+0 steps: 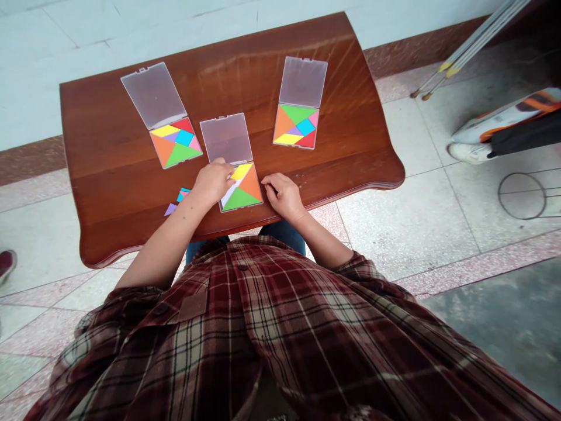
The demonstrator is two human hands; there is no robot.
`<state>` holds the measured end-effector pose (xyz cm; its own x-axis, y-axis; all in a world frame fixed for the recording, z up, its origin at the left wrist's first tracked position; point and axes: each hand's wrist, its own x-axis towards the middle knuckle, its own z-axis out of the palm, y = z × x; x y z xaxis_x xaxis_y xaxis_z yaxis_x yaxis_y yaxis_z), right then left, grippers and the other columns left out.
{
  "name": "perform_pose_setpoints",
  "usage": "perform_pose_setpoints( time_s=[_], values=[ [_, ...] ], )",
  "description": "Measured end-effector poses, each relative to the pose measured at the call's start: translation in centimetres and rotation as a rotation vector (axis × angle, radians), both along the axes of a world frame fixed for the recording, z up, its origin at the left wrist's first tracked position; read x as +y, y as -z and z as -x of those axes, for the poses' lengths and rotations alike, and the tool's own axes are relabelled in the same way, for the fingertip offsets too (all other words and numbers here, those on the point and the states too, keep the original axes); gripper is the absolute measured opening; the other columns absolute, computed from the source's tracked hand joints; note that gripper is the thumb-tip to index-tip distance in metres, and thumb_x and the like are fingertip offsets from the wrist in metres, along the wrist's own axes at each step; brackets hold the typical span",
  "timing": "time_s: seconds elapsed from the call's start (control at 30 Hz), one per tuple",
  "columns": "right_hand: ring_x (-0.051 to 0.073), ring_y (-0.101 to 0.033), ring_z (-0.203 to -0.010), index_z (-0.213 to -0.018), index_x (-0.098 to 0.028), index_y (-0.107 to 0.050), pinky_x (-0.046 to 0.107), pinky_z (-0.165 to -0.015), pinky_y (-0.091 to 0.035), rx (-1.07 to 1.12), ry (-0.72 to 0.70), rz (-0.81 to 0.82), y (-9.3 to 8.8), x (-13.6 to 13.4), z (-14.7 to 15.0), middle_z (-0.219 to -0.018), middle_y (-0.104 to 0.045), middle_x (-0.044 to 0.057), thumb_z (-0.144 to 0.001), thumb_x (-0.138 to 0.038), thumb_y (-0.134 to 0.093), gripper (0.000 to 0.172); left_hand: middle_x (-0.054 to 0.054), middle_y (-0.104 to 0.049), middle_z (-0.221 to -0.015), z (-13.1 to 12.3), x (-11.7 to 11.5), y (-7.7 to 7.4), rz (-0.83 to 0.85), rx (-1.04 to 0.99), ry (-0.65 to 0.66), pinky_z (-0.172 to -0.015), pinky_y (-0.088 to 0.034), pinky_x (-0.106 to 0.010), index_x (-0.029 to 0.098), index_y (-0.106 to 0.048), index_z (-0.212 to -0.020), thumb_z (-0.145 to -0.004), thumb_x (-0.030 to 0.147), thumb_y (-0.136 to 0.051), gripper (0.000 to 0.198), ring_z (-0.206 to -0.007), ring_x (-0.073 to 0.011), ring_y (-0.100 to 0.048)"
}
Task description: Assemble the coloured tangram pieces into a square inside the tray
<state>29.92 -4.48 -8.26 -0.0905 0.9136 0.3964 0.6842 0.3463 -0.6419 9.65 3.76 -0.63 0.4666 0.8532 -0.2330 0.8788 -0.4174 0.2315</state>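
A clear plastic tangram case (227, 140) lies unfolded on the table in front of me. Its tray holds a yellow parallelogram (242, 171), an orange triangle (251, 186) and a green triangle (241, 199); a white strip shows at the left. My left hand (214, 180) is over the tray's left side, fingers bent together at the yellow piece's left end. Whatever they pinch is hidden. Beside the tray's right edge my right hand (283, 194) rests on the table, fingers curled, nothing visible in them. Loose pieces, a purple triangle (170, 209) and a blue one (180, 197), lie left of my left forearm.
Two other opened cases with filled trays lie on the wooden table (228, 76): a left tangram set (175, 146) and a right tangram set (295, 126). On the floor at right are a person's shoe (471, 152), metal poles (473, 44) and a wire ring (521, 196).
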Motion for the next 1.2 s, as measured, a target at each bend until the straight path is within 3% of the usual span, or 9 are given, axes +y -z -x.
perform_pose_setpoints(
  time_s=[0.33,0.6,0.77,1.07,1.2],
  values=[
    [0.020,-0.061,-0.088,-0.092,-0.021,-0.063,0.034,-0.085,-0.048,-0.014,0.007,0.015,0.1,0.0,0.0,-0.090,-0.068,0.007,-0.091,-0.016,-0.042,0.022,-0.009,-0.063,-0.103,-0.3,-0.1,-0.1,-0.028,0.103,-0.005,-0.070,-0.042,-0.031,0.016,-0.069,-0.098,-0.089,0.018,-0.048,0.023,-0.089,-0.0213,-0.060],
    [0.021,-0.061,-0.089,-0.092,-0.021,-0.064,0.035,-0.085,-0.048,0.002,0.010,0.030,-0.1,0.0,0.1,-0.091,-0.068,0.008,-0.091,-0.018,-0.042,0.022,-0.009,-0.061,-0.100,-0.8,-0.3,0.1,-0.017,0.008,-0.042,-0.076,-0.045,-0.032,0.016,-0.068,-0.101,-0.087,0.025,-0.058,0.019,-0.087,-0.0219,-0.059],
    [0.021,-0.061,-0.089,-0.093,-0.021,-0.064,0.036,-0.086,-0.048,0.012,0.007,0.042,-0.2,0.0,0.1,-0.092,-0.068,0.008,-0.091,-0.019,-0.041,0.023,-0.009,-0.060,-0.103,-0.8,-0.3,0.1,-0.012,-0.027,-0.001,-0.080,-0.045,-0.031,0.015,-0.067,-0.101,-0.088,0.023,-0.058,0.019,-0.092,-0.0219,-0.059],
    [0.020,-0.062,-0.088,-0.092,-0.021,-0.064,0.034,-0.084,-0.049,-0.002,0.002,0.008,-0.1,0.0,0.0,-0.091,-0.068,0.008,-0.091,-0.018,-0.041,0.023,-0.021,-0.061,-0.108,-1.3,-0.6,0.5,-0.078,0.162,0.149,-0.079,-0.045,-0.039,0.005,-0.066,-0.105,-0.094,0.020,-0.042,0.031,-0.096,-0.0302,-0.061],
    [0.021,-0.061,-0.090,-0.093,-0.021,-0.064,0.035,-0.086,-0.048,0.008,0.001,0.027,-0.1,0.0,0.0,-0.091,-0.068,0.008,-0.091,-0.017,-0.042,0.023,-0.020,-0.063,-0.107,-1.3,-1.1,1.0,-0.105,0.129,0.129,-0.079,-0.044,-0.037,0.006,-0.067,-0.106,-0.094,0.017,-0.038,0.033,-0.097,-0.0290,-0.061]
  ],
)
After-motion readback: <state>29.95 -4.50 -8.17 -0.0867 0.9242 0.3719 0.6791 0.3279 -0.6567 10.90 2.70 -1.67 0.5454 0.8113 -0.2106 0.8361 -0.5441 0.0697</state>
